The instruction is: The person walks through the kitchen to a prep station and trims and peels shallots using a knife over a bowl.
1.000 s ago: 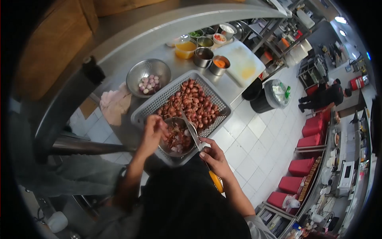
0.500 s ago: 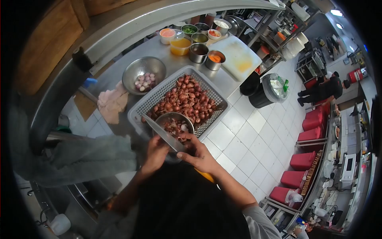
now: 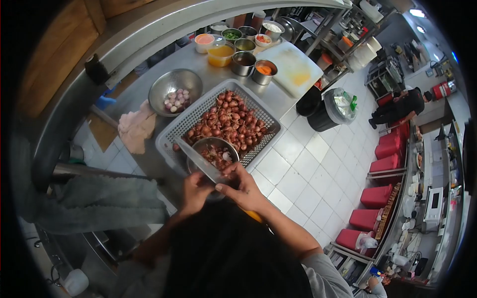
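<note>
My right hand [image 3: 242, 188] grips a knife [image 3: 202, 161] whose blade points up and left over a metal bowl. Close beside it, at the near rim of the bowl, is my left hand [image 3: 197, 192], its fingers closed and partly behind the blade; what it holds is hidden. The metal bowl [image 3: 234, 150] contains shallot skins [image 3: 216, 155] and sits in the near corner of a grey perforated basket [image 3: 271, 121]. Many unpeeled red shallots [image 3: 229, 117] fill the rest of the basket. Behind left, a steel bowl [image 3: 161, 85] holds several peeled shallots [image 3: 177, 100].
A pink cloth [image 3: 135, 128] lies left of the basket. Behind stand metal cups [image 3: 244, 63], a tub of yellow liquid [image 3: 220, 55] and a white cutting board [image 3: 296, 70]. A lined black bin [image 3: 325, 116] is on the right. Farther away, a person [image 3: 405, 105] in black stands near red bins.
My left hand has come down from the bowl's left side to join my right hand. The knife has swung to point up-left. Over the last half second both hands stay close together.
</note>
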A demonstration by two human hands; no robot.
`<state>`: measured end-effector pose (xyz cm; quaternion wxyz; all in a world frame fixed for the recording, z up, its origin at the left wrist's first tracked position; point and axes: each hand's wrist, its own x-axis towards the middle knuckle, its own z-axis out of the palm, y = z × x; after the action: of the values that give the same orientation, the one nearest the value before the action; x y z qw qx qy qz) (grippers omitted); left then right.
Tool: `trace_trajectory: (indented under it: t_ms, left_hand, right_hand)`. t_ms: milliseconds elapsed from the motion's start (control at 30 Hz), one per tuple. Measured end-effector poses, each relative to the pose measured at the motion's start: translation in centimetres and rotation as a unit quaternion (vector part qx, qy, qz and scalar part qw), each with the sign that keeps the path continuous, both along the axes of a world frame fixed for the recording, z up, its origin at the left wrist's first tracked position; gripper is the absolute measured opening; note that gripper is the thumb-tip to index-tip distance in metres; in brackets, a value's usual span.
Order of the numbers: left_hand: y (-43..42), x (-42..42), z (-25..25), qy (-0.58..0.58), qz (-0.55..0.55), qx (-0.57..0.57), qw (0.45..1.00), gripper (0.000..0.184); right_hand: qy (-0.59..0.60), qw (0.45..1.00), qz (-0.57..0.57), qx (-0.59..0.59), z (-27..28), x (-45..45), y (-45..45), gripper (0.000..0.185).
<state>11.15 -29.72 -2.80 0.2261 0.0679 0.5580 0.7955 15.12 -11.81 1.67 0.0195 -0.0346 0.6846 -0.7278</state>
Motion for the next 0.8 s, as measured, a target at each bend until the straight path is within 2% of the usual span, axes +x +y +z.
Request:
trace_trajectory:
  t_ms: [100,200,233,300,500,567,667,800]
  left_hand:
    - [0.1,0.3,0.7,0.005,0.009,0.043,0.999,0.029]
    - [-0.4,-0.4,0.5,-0.119,-0.001,0.139,0.983,0.032]
    - [-0.5,-0.8,0.2,-0.130,-0.012,0.176,0.976,0.033]
    - [-0.8,-1.2,-0.3,-0.155,-0.035,0.249,0.956,0.033]
    - [-0.5,-1.2,-1.6,-0.097,0.013,0.234,0.967,0.034]
    - [-0.7,-1.5,-1.5,-0.128,0.022,0.243,0.961,0.036]
    - [-1.4,-1.7,-1.0,-0.149,0.005,0.268,0.952,0.037]
    - [-1.2,-1.6,-0.6,-0.163,0.028,0.266,0.950,0.037]
  right_hand:
    - [-0.055,0.998,0.008,-0.031,-0.1,-0.3,0.1,0.033]
    - [-0.189,0.949,0.083,-0.236,1.5,-1.1,1.2,0.027]
    - [-0.179,0.950,0.068,-0.247,0.9,-1.2,1.1,0.026]
    - [-0.201,0.943,0.068,-0.256,0.3,-1.3,1.6,0.027]
    - [-0.212,0.957,-0.017,-0.199,0.4,-1.2,0.7,0.027]
    - [-0.200,0.959,-0.037,-0.199,-0.4,-1.1,0.6,0.027]
    - [-0.175,0.966,0.041,-0.187,-3.2,-1.1,1.8,0.025]
    - [-0.193,0.967,0.035,-0.161,-1.6,-0.8,1.8,0.033]
